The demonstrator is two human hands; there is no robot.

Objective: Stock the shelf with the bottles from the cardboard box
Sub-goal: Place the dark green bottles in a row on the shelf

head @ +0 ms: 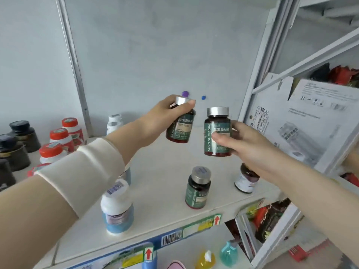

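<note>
My left hand [166, 118] grips a dark bottle with a green label and silver cap [181, 126], tilted, above the white shelf [165, 191]. My right hand [244, 142] holds a second bottle of the same kind [216, 133] upright beside it, also in the air. A third green-label bottle [198, 188] stands on the shelf below them. The cardboard box is not in view.
A white bottle with a blue label [117, 208] stands at the shelf front, a brown bottle with a white label [246, 179] under my right wrist. Red-capped bottles [58, 140] and black jars [21, 136] fill the left bay. White cartons [303, 121] lean at the right.
</note>
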